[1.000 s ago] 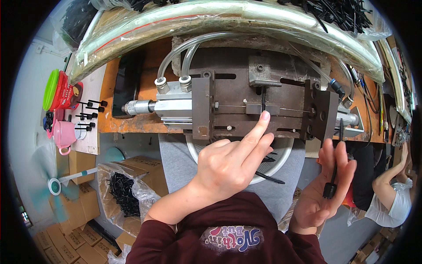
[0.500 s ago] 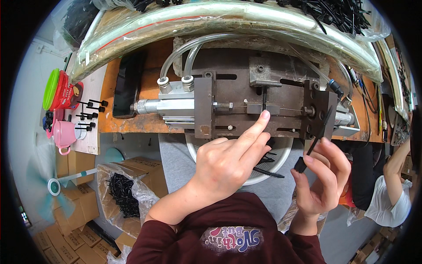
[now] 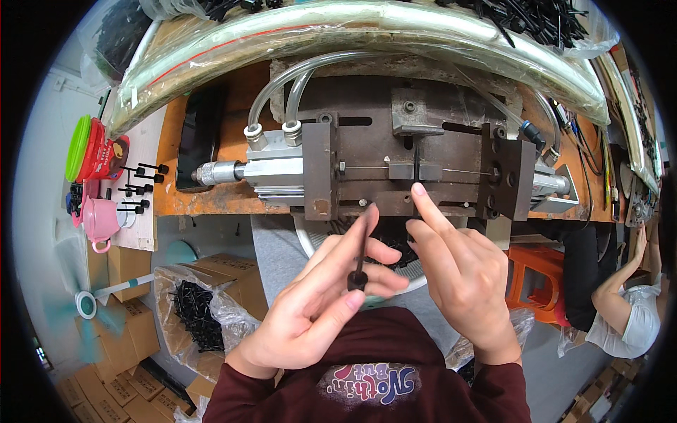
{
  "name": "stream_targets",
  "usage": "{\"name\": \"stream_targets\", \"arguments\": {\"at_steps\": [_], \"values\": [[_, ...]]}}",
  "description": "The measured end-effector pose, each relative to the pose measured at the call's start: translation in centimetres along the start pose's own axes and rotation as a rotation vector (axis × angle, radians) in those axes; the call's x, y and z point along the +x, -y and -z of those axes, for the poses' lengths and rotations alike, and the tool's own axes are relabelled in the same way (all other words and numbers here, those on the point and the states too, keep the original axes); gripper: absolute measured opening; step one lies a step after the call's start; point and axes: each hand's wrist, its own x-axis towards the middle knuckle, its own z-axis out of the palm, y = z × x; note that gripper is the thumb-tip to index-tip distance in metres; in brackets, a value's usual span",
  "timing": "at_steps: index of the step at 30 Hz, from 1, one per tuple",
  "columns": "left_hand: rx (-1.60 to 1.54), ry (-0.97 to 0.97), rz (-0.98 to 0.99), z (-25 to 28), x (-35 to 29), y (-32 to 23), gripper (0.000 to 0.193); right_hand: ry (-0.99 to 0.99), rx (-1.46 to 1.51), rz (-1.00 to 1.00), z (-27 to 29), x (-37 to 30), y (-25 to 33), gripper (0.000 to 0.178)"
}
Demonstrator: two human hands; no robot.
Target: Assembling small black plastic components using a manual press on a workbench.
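Observation:
My left hand pinches a thin black wand between thumb and fingers. Its thick, cap-like end points down at the thumb, and the upper part is blurred. Beside it, my right hand stretches its index finger up to the lower end of a black piece seated upright in the slot of a small metal block. The other right fingers are curled, with their inner side hidden. Thin metal rods run from either side to this block, on a dark steel fixture. Under my hands sits a white basket of black pieces.
Air cylinders with clear hoses flank the fixture. A plastic-wrapped roll curves behind it. Black wands stand on the side table by a pink cup. A bag of black pieces and an orange stool stand lower. Another person's arm shows at right.
My left hand has drawn back from the block and now holds a wand. My right hand, which held a wand out to the right, has moved left to the block with its index finger.

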Motion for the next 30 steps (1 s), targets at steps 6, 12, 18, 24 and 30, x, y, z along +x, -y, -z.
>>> {"name": "stream_targets", "arguments": {"at_steps": [6,12,18,24,30], "values": [[0.583,0.0,-0.467,2.0,0.0,0.4,0.054,0.006,-0.043,-0.068,0.2,0.9,0.5,0.022],[0.91,-0.074,-0.677,1.7,0.1,0.4,0.04,-0.021,0.011,-0.034,0.2,0.9,-0.3,0.02],[0.886,0.094,-0.72,1.5,0.5,1.1,0.033,-0.211,1.099,-0.496,0.1,0.1,0.9,0.02],[0.847,0.141,-0.727,1.1,0.3,2.2,0.032,-0.092,1.609,-0.608,0.3,0.2,0.3,0.021],[0.789,0.181,-0.755,1.2,-0.3,2.7,0.03,-0.35,1.517,-0.68,0.1,0.1,0.3,0.021]]}}
